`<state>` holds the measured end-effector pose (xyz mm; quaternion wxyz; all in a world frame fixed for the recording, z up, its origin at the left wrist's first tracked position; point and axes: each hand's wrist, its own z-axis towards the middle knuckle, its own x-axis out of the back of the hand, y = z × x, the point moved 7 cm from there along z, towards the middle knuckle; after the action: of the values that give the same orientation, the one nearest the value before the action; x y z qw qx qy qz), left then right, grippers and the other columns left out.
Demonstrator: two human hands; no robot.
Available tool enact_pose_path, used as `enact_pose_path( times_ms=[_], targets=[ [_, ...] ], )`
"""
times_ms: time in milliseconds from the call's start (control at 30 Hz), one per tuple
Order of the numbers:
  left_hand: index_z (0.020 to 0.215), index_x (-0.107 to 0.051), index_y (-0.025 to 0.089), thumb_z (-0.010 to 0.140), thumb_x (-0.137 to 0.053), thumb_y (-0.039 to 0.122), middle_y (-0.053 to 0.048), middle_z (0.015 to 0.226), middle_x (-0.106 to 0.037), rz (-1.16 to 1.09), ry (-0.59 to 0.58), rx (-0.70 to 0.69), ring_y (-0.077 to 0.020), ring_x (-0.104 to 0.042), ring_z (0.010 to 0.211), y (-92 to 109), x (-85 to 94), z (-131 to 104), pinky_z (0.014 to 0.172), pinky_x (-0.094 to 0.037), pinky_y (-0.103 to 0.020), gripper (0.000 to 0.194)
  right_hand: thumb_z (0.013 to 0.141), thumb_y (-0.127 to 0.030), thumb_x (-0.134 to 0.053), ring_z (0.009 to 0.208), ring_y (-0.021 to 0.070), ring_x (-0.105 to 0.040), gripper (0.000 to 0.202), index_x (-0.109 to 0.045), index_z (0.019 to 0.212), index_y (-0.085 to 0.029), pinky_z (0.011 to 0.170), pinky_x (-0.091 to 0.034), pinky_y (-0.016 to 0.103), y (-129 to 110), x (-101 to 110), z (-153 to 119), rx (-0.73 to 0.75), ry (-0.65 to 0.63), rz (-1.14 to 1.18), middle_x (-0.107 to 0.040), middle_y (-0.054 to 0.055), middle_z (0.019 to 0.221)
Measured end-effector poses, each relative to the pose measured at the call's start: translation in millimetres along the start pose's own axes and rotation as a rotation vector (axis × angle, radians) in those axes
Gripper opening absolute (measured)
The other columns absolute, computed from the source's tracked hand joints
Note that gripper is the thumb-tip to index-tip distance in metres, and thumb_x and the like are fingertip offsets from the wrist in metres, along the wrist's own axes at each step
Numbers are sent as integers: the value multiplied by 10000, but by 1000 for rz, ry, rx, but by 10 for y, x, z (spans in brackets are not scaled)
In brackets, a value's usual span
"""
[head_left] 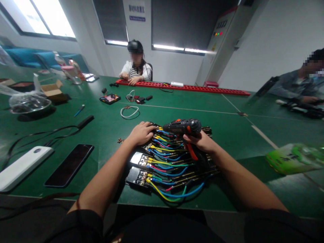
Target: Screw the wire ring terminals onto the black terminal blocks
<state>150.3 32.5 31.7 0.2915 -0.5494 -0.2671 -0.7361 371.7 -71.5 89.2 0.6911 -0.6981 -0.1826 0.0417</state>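
Note:
My right hand (202, 141) is wrapped around the grip of a black and orange cordless screwdriver (182, 127). Its nose points left, close to the terminals at the far end of a row of wired black terminal blocks (136, 174). Over the far block lies my left hand (142, 133), its fingers bent around the block near the wire ends. Yellow, blue, green and red wires (164, 165) run rightward from the blocks across thin metal strips. The screwdriver's tip and the block under my left fingers are partly hidden.
Small brass-coloured parts (120, 140) lie left of my left hand. A black phone (69, 165), a white power bank (24, 167) and a black cable (86, 122) occupy the left side. A green packet (291, 158) lies right. Two people sit across the green table (192, 104).

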Motion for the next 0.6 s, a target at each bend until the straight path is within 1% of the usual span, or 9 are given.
enact_pose_path(
  times_ms=[233,433,500,600],
  targets=[
    [1371,-616,290,962,-422,336,-96,1356,-575,-3,3,3,-282,-536,1173,-5,-7,-2,1065,-429,-452,455,797,-474,-754,623,153,-637,420,-584,1049,-184,562,-538,295,29,-24,-17,19,-5,-7,-672,36,829],
    [1371,-613,292,957,-430,321,-79,1369,-571,11,-8,15,-272,-531,1179,-3,-7,-3,1073,-426,-438,454,792,-491,-752,604,162,-633,511,-550,1138,-176,552,-533,294,111,-47,-31,3,-3,2,-635,5,731],
    [1373,-615,286,957,-430,318,-83,1373,-568,-1,-9,17,-275,-528,1182,-4,-5,-4,1079,-421,-439,457,784,-484,-756,604,162,-630,560,-538,1192,-168,555,-533,296,127,-64,-36,-5,11,-7,-633,3,729],
    [1376,-615,289,959,-431,319,-88,1376,-565,-19,-6,18,-282,-525,1180,-10,-7,-6,1077,-419,-446,457,774,-449,-764,602,160,-622,706,-472,1354,-172,554,-532,302,103,-127,-53,12,11,-39,-656,14,786]
  ],
)
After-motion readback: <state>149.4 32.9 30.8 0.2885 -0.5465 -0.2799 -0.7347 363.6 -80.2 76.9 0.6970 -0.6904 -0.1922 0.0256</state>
